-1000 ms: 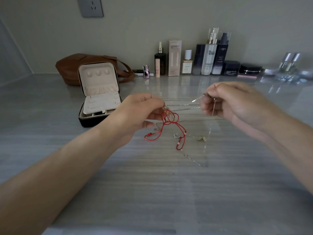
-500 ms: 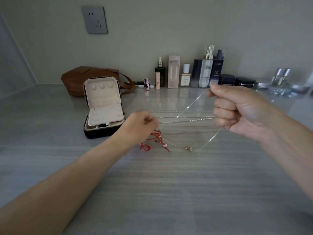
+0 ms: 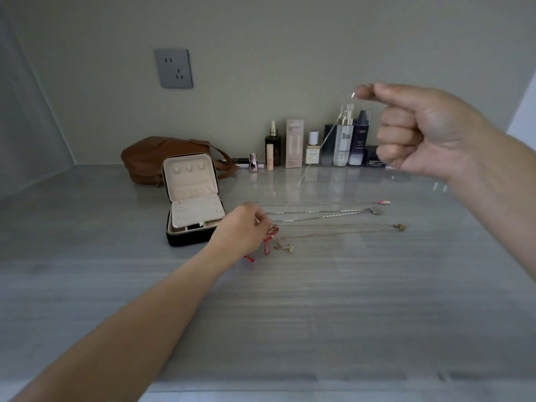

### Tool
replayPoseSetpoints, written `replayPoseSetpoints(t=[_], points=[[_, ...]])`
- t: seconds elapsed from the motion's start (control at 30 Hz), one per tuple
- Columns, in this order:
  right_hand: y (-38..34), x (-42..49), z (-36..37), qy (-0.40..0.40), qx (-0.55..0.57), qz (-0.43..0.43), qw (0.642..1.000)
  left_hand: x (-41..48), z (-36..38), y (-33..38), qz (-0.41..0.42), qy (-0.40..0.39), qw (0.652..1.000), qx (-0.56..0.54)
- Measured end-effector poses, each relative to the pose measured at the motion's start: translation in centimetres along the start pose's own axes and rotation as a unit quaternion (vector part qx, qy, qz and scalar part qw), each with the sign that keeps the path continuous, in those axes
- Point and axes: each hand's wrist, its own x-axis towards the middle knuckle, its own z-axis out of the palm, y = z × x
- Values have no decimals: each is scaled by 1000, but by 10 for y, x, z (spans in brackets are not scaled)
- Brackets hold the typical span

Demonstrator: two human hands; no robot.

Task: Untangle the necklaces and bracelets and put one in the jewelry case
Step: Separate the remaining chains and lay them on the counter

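Observation:
My left hand (image 3: 242, 227) rests low on the grey table and pinches the tangled knot where a red cord bracelet (image 3: 269, 239) meets several chains. My right hand (image 3: 417, 129) is raised high at the right, its fingers curled, pinching the end of a thin silver chain (image 3: 322, 143) that runs down slanting toward the knot. Other necklaces (image 3: 319, 211) lie stretched rightward across the table, ending in small pendants (image 3: 377, 210). The black jewelry case (image 3: 191, 236) stands open just left of my left hand, with a cream lining.
A brown leather bag (image 3: 145, 158) lies behind the case. A row of cosmetic bottles and boxes (image 3: 316, 146) lines the back wall. A grey wall socket (image 3: 173, 68) is above. The table's near half is bare grey stone.
My right hand has risen up and to the right, drawing the silver chain out of the tangle. My left hand has sunk to the table with the knot, and the other necklaces now lie flat.

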Motion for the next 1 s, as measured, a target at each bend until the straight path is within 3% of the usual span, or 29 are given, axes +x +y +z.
replayPoseSetpoints(t=[0.1,0.3,0.53,0.63,0.7,0.77,0.93,1.0], points=[[-12,-3,0,24,10,-14,1000,3,-7,0,-4,5,999,-38],[-32,-9,-6,39,31,-51,997,2,-4,-3,4,-3,1000,17],[-28,-4,1,-32,-102,44,993,6,-17,25,44,-80,987,135],[-25,-1,6,-54,-182,76,979,5,-32,54,74,-49,995,-51],[-23,-1,10,-81,-259,92,958,0,-42,75,83,-6,968,-238],[-21,-3,13,-112,-323,90,935,-4,-47,93,105,-6,931,-349],[-14,-14,21,-145,-490,31,859,-12,-37,115,165,-105,906,-376],[-12,-20,23,-150,-503,23,851,-14,-33,115,154,-124,905,-376]])
